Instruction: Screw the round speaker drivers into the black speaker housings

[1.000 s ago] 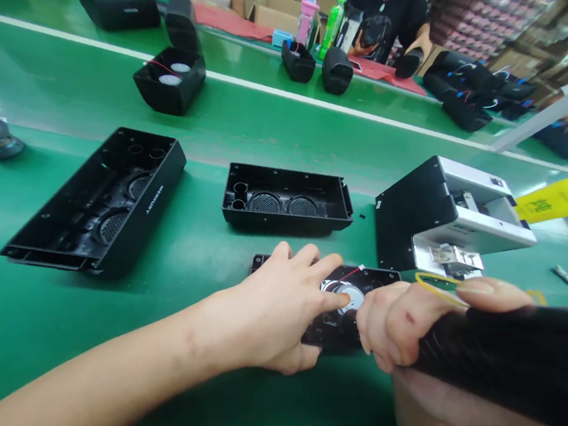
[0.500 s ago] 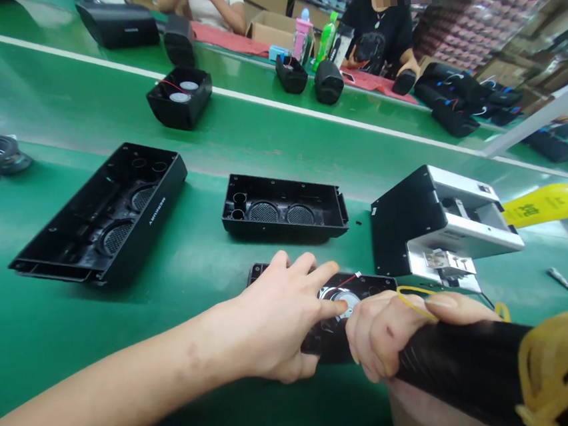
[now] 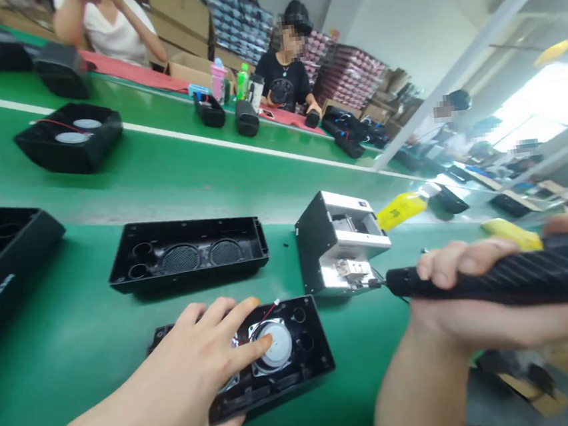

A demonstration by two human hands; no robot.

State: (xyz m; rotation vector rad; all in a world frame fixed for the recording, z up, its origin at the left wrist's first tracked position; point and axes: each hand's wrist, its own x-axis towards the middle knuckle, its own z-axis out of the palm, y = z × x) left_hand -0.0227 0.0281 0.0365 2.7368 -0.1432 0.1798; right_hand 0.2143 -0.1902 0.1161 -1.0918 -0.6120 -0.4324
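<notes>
My left hand (image 3: 204, 351) lies over a black speaker housing (image 3: 306, 365), its fingers spread and its thumb at the near edge, holding it. One fingertip touches the round grey back of a speaker driver (image 3: 279, 347) in the housing. A second driver is mostly hidden under the hand. My right hand (image 3: 453, 297) is wrapped round a black electric screwdriver (image 3: 511, 278), held level. The screwdriver's tip points left, at the front of a black and silver screw feeder (image 3: 312, 250); whether they touch I cannot tell.
Behind my left hand lies another housing (image 3: 194, 275) without drivers; a third (image 3: 12, 259) sits at the left edge. A yellow-labelled bottle (image 3: 404, 209) lies behind the feeder. Across the green bench (image 3: 200, 181) stand more housings (image 3: 73, 136) and bottles (image 3: 218, 82), with co-workers behind.
The view has swung right. My right hand has carried the screwdriver from the housing to the front of the screw feeder. My left hand stays on the housing.
</notes>
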